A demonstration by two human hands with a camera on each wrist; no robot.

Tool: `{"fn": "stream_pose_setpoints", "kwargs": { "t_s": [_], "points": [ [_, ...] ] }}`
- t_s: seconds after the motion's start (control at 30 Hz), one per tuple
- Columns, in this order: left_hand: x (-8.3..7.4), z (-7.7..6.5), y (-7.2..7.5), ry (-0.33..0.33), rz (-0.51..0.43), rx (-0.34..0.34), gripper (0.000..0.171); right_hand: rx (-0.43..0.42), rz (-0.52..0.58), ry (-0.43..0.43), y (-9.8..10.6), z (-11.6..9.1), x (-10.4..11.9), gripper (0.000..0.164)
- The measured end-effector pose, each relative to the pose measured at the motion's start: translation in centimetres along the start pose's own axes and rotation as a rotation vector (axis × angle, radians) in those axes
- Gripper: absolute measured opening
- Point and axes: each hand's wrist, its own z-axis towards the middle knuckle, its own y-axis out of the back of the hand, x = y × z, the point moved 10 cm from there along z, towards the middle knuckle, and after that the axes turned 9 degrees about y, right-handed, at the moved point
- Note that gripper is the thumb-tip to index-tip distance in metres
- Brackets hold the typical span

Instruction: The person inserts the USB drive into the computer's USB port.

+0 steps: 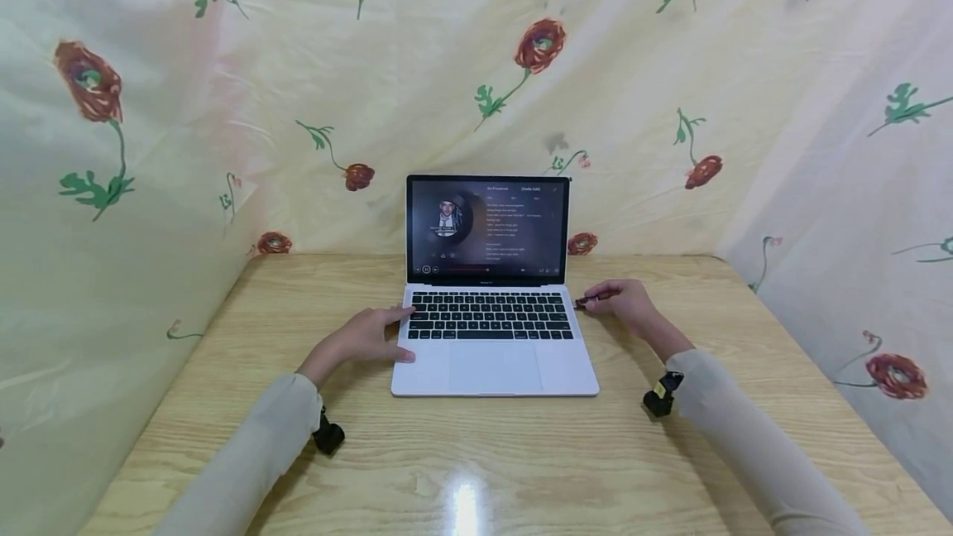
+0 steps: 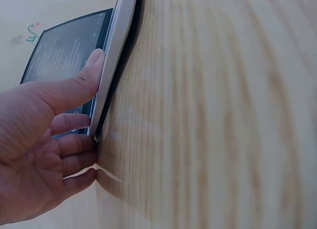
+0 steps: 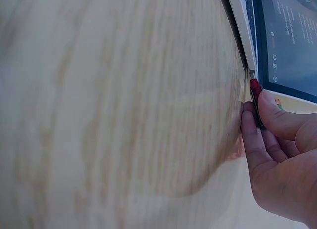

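Note:
A silver laptop stands unfolded on the wooden table, its screen lit with a music player. My left hand rests on its left edge, with thumb on the palm rest and a fingertip at the keyboard's side. In the left wrist view, the other fingers of the left hand lie loosely against the edge and the table. Between thumb and fingers, my right hand pinches a red and black USB flash drive. Its metal tip is at the laptop's right side; how far in it sits cannot be told.
The light wood table runs back to a curtain printed with red flowers, which also hangs at both sides. Small black wrist cameras are strapped to the left cuff and right cuff.

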Motion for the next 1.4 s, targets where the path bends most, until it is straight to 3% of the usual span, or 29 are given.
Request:
{"fn": "stream_pose_setpoints", "kwargs": {
  "t_s": [0.5, 0.9, 1.4],
  "points": [
    [0.19, -0.05, -0.07, 0.023, -0.017, 0.011, 0.089, -0.020, -0.023, -0.001, 0.05, -0.07, 0.16, 0.038],
    [0.23, -0.10, -0.19, 0.032, -0.026, 0.010, 0.089, -0.011, -0.057, 0.049, -0.23, 0.21, 0.30, 0.033],
    [0.15, -0.20, -0.01, 0.033, -0.027, 0.008, 0.089, 0.006, -0.090, 0.037, -0.22, 0.37, 0.52, 0.030]
  ]
}}
